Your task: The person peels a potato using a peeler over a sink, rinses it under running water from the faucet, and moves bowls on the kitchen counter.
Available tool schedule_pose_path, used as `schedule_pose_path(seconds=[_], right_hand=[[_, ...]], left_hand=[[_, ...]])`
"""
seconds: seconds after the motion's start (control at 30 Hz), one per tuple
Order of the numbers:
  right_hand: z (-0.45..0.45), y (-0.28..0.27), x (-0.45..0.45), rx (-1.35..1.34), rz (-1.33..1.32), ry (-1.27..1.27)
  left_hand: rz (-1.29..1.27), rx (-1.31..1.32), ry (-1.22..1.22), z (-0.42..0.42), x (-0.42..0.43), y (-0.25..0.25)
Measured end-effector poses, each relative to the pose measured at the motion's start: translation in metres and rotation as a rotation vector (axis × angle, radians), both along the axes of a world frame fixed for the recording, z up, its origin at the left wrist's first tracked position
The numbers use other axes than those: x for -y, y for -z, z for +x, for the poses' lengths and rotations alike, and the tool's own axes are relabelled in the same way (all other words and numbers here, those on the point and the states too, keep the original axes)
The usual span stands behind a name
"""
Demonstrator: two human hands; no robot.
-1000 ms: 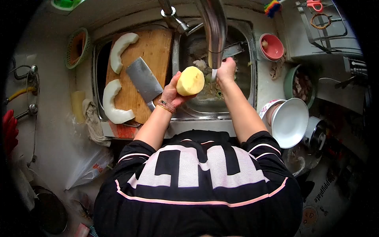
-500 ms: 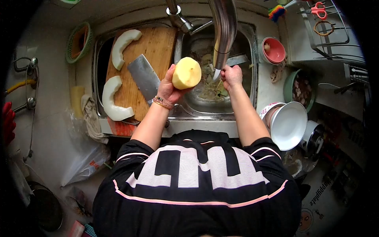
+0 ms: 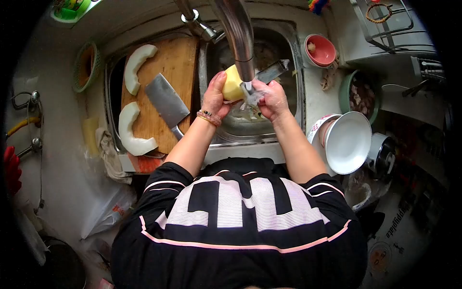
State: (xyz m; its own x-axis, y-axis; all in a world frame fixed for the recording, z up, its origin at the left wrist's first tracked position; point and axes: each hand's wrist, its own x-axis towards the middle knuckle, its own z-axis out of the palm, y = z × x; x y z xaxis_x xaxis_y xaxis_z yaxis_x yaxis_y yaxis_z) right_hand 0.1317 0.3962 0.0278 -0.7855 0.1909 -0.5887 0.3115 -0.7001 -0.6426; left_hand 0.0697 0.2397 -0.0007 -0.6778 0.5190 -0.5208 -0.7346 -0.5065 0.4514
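Note:
My left hand point(image 3: 216, 96) is wrapped round a peeled yellow potato point(image 3: 233, 85) over the sink point(image 3: 226, 131). The tap spout point(image 3: 239, 43) hides part of the potato. Water runs from the spout and splashes over the fingers of my right hand point(image 3: 272, 100), close to the potato's right side. Spray and blur cover those fingers, so their grip does not show. A flat grey piece point(image 3: 272, 71) lies in the sink behind my right hand. Peelings point(image 3: 245, 114) are below. To the left, a cleaver point(image 3: 167, 100) rests on the wooden cutting board point(image 3: 183, 58).
Two pale curved melon pieces point(image 3: 138, 67) lie along the board's left side. A green basket point(image 3: 87, 66) stands left of the sink. On the right are a pink bowl point(image 3: 320, 50), a green bowl of meat pieces point(image 3: 360, 96) and a tilted white bowl point(image 3: 348, 143).
The potato has come under the tap in my left hand, beside my right hand. Water now splashes on my right hand. The whole view has shifted slightly.

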Motion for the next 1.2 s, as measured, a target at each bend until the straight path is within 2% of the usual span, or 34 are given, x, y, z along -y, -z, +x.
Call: schedule_pose_path(seconds=[0.1,0.13,0.23,0.3,0.4,0.5,0.53,0.63,0.67,0.7,0.77,0.87,0.93,1.03,1.07,1.2], right_hand=[[-0.002,-0.038,0.012,-0.049,-0.053,0.029],[-0.006,-0.019,0.015,-0.041,-0.077,0.131],[-0.004,-0.019,0.014,-0.122,-0.021,0.105],[-0.007,-0.013,0.008,-0.027,0.056,0.052],[-0.012,-0.009,-0.012,0.119,0.185,-0.067],[-0.025,0.027,-0.025,0.137,1.243,-0.092],[-0.026,0.029,-0.028,0.150,1.167,-0.108],[-0.036,0.036,-0.024,-0.109,0.555,-0.297],[-0.041,0.045,-0.016,0.115,1.084,-0.449],[-0.038,0.026,0.000,0.214,1.581,-0.701],[-0.036,0.008,0.018,0.138,1.593,-0.792],[-0.039,0.061,0.035,-0.124,1.286,-0.522],[-0.045,0.026,0.046,-0.132,1.226,-0.375],[-0.057,-0.009,0.044,-0.010,0.616,-0.296],[-0.056,-0.024,0.048,-0.113,0.419,-0.187],[-0.052,-0.037,0.049,-0.130,0.040,-0.139]], left_hand=[[-0.001,-0.043,0.007,-0.003,-0.002,-0.005],[0.005,-0.037,0.023,-0.004,-0.001,-0.005],[0.062,0.074,0.025,-0.003,0.000,-0.018],[0.139,0.161,-0.006,0.000,0.005,-0.020],[0.137,0.159,0.076,0.001,0.024,-0.025],[0.162,0.191,0.087,0.006,0.040,-0.028],[0.190,0.184,0.093,0.005,0.043,-0.027],[0.131,0.188,0.051,0.004,0.055,-0.021],[0.078,0.219,0.002,0.006,0.057,-0.022],[0.080,0.209,0.001,0.011,0.061,-0.027],[0.090,0.165,-0.015,0.008,0.066,-0.032],[0.064,0.179,-0.089,0.013,0.077,-0.029],[0.043,0.150,-0.127,0.011,0.079,-0.029],[0.013,0.136,-0.154,0.012,0.076,-0.035],[0.021,0.111,-0.145,0.012,0.075,-0.036],[0.076,0.055,-0.144,0.010,0.067,-0.043]])
